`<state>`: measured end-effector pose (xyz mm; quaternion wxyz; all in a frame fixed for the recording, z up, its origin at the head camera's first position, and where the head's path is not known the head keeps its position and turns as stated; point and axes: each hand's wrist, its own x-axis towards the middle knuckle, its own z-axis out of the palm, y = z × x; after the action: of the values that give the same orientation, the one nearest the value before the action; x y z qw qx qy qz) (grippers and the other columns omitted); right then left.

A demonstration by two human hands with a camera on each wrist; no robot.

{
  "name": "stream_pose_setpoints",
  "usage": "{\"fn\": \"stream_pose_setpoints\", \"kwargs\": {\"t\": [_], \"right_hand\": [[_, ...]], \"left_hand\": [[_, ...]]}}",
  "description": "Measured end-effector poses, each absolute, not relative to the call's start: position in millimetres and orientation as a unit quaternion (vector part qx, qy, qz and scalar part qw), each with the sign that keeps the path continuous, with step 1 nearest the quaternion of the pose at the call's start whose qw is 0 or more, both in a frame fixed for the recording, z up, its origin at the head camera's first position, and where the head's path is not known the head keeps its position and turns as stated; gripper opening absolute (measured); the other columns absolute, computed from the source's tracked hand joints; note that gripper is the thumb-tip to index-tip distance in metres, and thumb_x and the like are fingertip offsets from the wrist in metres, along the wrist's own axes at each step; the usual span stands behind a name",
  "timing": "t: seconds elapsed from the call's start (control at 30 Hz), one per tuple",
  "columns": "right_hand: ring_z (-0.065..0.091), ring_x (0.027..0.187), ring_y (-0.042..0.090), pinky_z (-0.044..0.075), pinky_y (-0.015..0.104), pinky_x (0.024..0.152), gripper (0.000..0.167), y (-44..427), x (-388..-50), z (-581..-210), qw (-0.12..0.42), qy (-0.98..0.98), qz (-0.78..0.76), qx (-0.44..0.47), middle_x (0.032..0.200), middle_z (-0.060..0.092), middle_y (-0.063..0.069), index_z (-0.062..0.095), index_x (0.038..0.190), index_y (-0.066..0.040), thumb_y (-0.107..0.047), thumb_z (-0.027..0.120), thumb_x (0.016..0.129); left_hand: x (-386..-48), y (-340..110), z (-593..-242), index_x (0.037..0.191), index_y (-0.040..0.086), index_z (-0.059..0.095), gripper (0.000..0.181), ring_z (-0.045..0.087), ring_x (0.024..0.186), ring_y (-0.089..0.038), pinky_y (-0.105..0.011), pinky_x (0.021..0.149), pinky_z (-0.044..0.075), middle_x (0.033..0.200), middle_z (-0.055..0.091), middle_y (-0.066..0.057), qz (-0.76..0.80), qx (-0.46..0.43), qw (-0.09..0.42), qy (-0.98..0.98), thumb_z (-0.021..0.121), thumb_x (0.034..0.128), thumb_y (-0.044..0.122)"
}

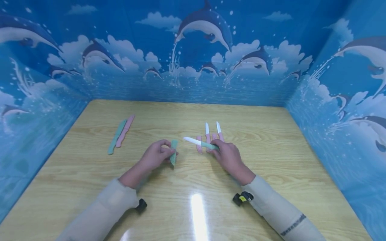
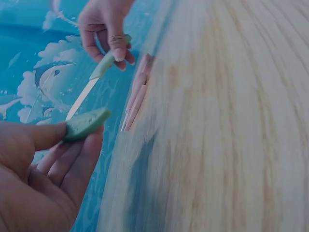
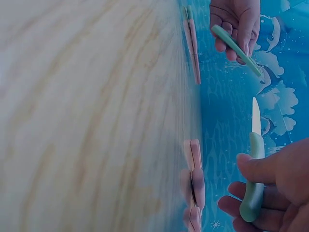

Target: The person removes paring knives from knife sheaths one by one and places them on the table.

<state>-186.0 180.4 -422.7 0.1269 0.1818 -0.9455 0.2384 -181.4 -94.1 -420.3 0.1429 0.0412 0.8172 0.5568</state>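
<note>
My left hand (image 1: 156, 154) pinches a green blade sheath (image 1: 173, 152) between thumb and fingers, held above the table. The right hand (image 1: 227, 154) grips a paring knife by its green handle (image 3: 257, 154). Its bare pale blade (image 1: 192, 140) points left toward the sheath, and in the head view the two are apart. Under and behind the right hand lie two pink-handled paring knives, one with its bare blade (image 1: 207, 128) partly past my fingers and another (image 1: 219, 131) to its right. Two pink sheaths, one of them (image 1: 199, 144) at the left, lie among these knives.
On the left of the wooden table (image 1: 193, 113) lie a green knife (image 1: 117, 137) and a pink knife (image 1: 125, 131) side by side, their blades covered. Blue dolphin-print walls (image 1: 193, 83) border the table at the back and both sides.
</note>
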Motion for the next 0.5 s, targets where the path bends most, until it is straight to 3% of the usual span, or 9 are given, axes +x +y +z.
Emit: {"fn": "stream_pose_setpoints", "kwargs": {"t": [0.07, 0.5], "right_hand": [[0.056, 0.055, 0.011, 0.052, 0.033, 0.054, 0.024, 180.8, -186.5, -423.0, 0.126, -0.946, 0.237, 0.181, 0.079, 0.072, 0.006, 0.070, 0.101, -0.006, -0.020, 0.078, 0.083], [0.054, 0.053, 0.013, 0.051, 0.035, 0.054, 0.024, 183.1, -186.6, -420.6, 0.138, -0.944, 0.250, 0.165, 0.083, 0.073, 0.008, 0.068, 0.102, -0.007, -0.018, 0.078, 0.083]], "left_hand": [[-182.2, -94.9, -421.2, 0.113, -0.001, 0.051, 0.020, 0.071, 0.086, -0.022, -0.033, 0.077, 0.060, 0.104, 0.072, -0.017, 0.588, 0.031, 0.168, 0.790, 0.058, 0.0970, 0.007], [-180.0, -94.1, -418.2, 0.117, -0.001, 0.050, 0.023, 0.071, 0.088, -0.022, -0.034, 0.080, 0.059, 0.104, 0.071, -0.019, 0.585, 0.051, 0.188, 0.787, 0.058, 0.0977, 0.009]]}}
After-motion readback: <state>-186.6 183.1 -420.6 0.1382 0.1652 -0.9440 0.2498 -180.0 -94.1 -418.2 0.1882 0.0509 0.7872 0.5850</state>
